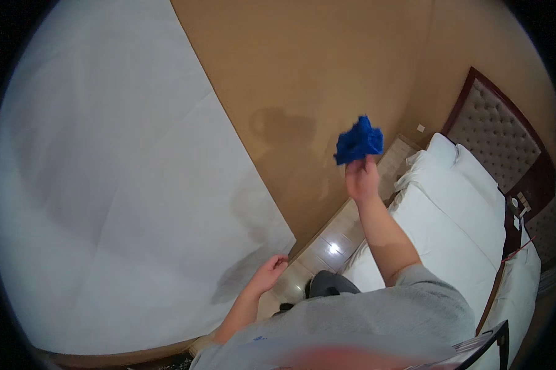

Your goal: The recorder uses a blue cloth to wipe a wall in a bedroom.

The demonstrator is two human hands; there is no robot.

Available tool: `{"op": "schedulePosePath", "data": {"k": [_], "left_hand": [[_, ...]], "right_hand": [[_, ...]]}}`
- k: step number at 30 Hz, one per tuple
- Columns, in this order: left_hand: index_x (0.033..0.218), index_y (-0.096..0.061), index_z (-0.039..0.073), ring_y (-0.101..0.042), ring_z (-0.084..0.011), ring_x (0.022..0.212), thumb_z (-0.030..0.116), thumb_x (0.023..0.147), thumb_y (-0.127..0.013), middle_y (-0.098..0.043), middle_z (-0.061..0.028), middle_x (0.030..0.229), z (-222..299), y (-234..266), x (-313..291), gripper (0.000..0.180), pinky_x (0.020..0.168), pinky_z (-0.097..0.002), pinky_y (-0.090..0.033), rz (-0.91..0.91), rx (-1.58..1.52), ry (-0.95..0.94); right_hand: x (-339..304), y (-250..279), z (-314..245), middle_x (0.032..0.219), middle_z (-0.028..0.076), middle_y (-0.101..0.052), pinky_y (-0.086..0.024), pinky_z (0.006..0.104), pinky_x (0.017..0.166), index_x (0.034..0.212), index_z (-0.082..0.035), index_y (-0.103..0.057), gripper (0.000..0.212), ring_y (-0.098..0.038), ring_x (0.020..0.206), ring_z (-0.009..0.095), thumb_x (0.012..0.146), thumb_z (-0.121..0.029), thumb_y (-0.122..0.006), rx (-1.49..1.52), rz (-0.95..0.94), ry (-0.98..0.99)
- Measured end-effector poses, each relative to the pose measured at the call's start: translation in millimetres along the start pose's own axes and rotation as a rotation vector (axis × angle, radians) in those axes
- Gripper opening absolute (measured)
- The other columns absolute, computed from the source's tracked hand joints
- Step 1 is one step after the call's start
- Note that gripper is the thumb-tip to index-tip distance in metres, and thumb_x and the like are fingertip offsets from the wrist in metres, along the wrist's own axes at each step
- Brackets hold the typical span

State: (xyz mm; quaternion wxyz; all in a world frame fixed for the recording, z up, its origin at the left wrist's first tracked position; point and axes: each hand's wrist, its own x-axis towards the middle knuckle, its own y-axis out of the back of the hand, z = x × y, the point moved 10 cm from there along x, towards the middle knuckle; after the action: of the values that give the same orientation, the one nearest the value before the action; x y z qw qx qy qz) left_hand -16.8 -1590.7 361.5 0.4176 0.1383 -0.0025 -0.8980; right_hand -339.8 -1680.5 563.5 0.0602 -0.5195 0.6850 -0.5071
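A crumpled blue cloth (pixel 359 142) is held up in front of the tan wall by my right hand (pixel 363 177). The fingers grip its lower edge, and the right arm is stretched far out. My left hand (pixel 269 275) hangs lower, beside the bottom corner of a large white sheet (pixel 136 185) that covers the wall on the left. Its fingers are loosely bent and apart, with nothing in them. Whether the left fingertips touch the sheet I cannot tell.
On the right stands a bed (pixel 444 203) with white bedding and a tufted headboard (pixel 494 135). Shiny floor tiles (pixel 327 240) run between bed and wall. A second white bed (pixel 515 296) is partly visible at the far right. Shadows fall on the tan wall (pixel 327 68).
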Motion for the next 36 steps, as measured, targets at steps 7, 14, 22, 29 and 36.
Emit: {"op": "schedulePosePath", "data": {"k": [7, 14, 22, 29, 36], "left_hand": [[0.119, -0.055, 0.001, -0.057, -0.0203, 0.104, 0.014, 0.094, -0.057, -0.062, -0.0102, 0.109, 130, 11, 37, 0.028, 0.093, -0.0338, -0.044, 0.129, 0.084, -0.185], [0.113, -0.056, -0.001, -0.056, -0.0331, 0.111, 0.012, 0.088, -0.061, -0.059, -0.0174, 0.115, 261, 32, 48, 0.028, 0.097, -0.0401, -0.042, 0.628, 0.53, -0.653], [0.147, -0.027, 0.001, -0.004, -0.0431, 0.144, 0.028, 0.091, -0.054, -0.012, -0.0233, 0.156, 294, 26, 81, 0.067, 0.113, -0.0568, -0.006, 1.358, 1.333, -0.475], [0.15, -0.023, 0.008, 0.001, -0.044, 0.144, 0.042, 0.095, -0.049, -0.005, -0.0213, 0.157, 291, 41, 84, 0.07, 0.112, -0.0608, 0.0, 1.552, 1.576, -0.457], [0.148, -0.03, 0.005, -0.004, -0.0416, 0.145, 0.051, 0.097, -0.039, -0.013, -0.0177, 0.158, 282, 63, 66, 0.069, 0.112, -0.0584, -0.004, 1.576, 1.412, -0.519]], "right_hand": [[45, -123, 61, 0.149, 0.021, -0.033, -0.018, 0.0477, 0.114, 0.14, -0.006, -0.042, 0.056, -0.026, 0.139, 0.041, 0.088, -0.023, -0.06, -0.897, -0.336, 0.427], [35, -117, 84, 0.154, 0.025, -0.021, -0.005, 0.0639, 0.11, 0.13, -0.013, -0.056, 0.065, -0.009, 0.14, 0.053, 0.077, -0.051, -0.055, -1.354, -0.466, 0.782], [94, -58, 65, 0.15, 0.023, -0.031, -0.003, 0.0589, 0.113, 0.13, -0.01, -0.056, 0.067, -0.014, 0.14, 0.05, 0.079, -0.053, -0.056, -1.348, -0.46, 0.757], [100, -42, 65, 0.154, 0.026, -0.018, 0.001, 0.0652, 0.11, 0.145, -0.01, -0.034, 0.083, 0.002, 0.144, 0.047, 0.081, -0.059, -0.055, -1.281, -0.407, 0.741], [49, -131, 75, 0.153, 0.0, -0.033, 0.0, 0.0612, 0.114, 0.123, -0.028, -0.062, 0.073, -0.01, 0.144, 0.044, 0.057, -0.056, -0.069, -1.234, -0.514, 0.855]]}}
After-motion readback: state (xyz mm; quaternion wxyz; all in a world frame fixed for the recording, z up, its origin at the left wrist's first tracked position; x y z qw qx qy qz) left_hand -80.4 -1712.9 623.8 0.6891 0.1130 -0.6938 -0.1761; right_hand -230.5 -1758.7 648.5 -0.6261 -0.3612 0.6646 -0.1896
